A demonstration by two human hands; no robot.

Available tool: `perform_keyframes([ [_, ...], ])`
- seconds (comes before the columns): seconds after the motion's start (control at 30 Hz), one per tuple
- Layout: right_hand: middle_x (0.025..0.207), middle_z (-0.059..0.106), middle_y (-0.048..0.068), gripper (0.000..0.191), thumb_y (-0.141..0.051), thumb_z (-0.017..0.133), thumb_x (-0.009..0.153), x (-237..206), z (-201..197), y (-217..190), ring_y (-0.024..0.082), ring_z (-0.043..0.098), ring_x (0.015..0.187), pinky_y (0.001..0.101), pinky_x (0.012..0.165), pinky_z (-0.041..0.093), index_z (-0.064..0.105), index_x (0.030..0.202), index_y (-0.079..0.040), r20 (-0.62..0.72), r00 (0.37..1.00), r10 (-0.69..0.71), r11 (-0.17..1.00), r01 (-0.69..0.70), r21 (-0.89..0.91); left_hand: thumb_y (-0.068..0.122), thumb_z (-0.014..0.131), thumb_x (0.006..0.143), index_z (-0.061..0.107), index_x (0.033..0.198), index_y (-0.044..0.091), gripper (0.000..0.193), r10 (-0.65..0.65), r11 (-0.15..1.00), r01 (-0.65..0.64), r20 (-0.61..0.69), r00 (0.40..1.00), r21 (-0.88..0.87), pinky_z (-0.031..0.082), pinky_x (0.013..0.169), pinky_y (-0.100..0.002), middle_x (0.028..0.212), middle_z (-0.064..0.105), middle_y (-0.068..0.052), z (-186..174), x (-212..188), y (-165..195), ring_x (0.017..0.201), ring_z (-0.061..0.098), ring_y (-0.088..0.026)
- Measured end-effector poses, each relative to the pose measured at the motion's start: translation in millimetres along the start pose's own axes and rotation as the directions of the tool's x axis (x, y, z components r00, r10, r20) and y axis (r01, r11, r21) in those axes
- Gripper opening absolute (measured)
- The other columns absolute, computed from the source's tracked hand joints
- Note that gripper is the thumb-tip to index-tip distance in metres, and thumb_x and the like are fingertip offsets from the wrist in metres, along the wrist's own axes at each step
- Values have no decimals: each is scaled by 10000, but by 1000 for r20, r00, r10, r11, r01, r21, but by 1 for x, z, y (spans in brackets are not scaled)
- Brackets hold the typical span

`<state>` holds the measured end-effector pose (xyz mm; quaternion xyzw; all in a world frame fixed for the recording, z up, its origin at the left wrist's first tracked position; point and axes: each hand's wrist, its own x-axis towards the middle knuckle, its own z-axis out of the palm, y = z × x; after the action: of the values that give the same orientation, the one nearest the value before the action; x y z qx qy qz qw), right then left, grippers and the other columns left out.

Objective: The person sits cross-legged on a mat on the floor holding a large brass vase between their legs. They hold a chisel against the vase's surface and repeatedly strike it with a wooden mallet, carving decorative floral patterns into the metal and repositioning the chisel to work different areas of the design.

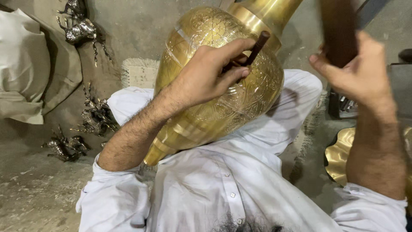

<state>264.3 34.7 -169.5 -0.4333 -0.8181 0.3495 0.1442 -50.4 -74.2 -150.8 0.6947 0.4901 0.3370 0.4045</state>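
With our left hand (206,79) we pinch a thin dark chisel (256,48) against the engraved brass vase (240,99) lying across our lap, while our right hand (358,71) grips a dark wooden mallet (339,30) on the right, metal figurines (96,116) far left.

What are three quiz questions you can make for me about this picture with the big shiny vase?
1. True or false: the left hand holds a thin dark rod against the brass vase.
2. What does the right hand grip? A) a dark wooden handle B) a paintbrush C) a cloth
3. Fill in: the small metal animal figures lie on the floor to the ___ of the vase in the picture.

Key: 1 true; 2 A; 3 left.
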Motion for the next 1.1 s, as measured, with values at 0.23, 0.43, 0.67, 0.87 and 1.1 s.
perform_keyframes([
  [0.23, 843, 724, 183, 419, -59, 890, 781, 22, -30, -21, 276, 719, 730, 381, 674, 576, 705, 1146, 35, 60, 977, -204, 864, 209, -458, 140, 747, 1005, 565, 1367, 39, 417, 57, 998, -58, 105, 993, 3, 643, 919, -367, 1105, 784, -128, -20, 22, 1, 1040, 793, -246],
  [0.43, 956, 723, 131, 299, -156, 857, 1042, -22, 15, -10, 184, 712, 848, 301, 762, 569, 647, 1158, 23, -162, 987, 4, 990, 19, 143, 166, 758, 980, 593, 1320, 58, 393, 110, 991, -127, 312, 944, 33, 635, 862, -404, 1066, 788, -119, -31, 31, 3, 994, 791, -256],
  [0.67, 1054, 721, 112, 319, -123, 847, 1043, -78, 63, 4, 138, 700, 948, 282, 866, 571, 639, 1213, 47, -307, 941, 142, 968, -68, 241, 181, 743, 979, 614, 1264, 64, 334, 138, 983, -182, 517, 845, 36, 618, 872, -430, 1057, 799, -93, -36, 52, 3, 1005, 788, -238],
  [0.87, 1032, 705, 64, 296, -100, 833, 990, -95, 74, -11, 123, 663, 910, 268, 833, 541, 630, 1161, 30, -314, 915, 255, 946, -170, 275, 177, 770, 924, 615, 1293, 66, 415, 196, 975, -220, 571, 797, -28, 613, 870, -425, 1064, 782, -105, -45, 59, 8, 1011, 777, -245],
  [1.1, 995, 705, 51, 316, -72, 823, 960, -107, 96, -38, 121, 672, 901, 276, 828, 538, 624, 1186, 25, -357, 891, 281, 954, -219, 205, 177, 780, 909, 643, 1261, 126, 381, 157, 972, -234, 708, 689, 12, 594, 847, -439, 1053, 791, -71, -52, 69, 21, 999, 760, -260],
])
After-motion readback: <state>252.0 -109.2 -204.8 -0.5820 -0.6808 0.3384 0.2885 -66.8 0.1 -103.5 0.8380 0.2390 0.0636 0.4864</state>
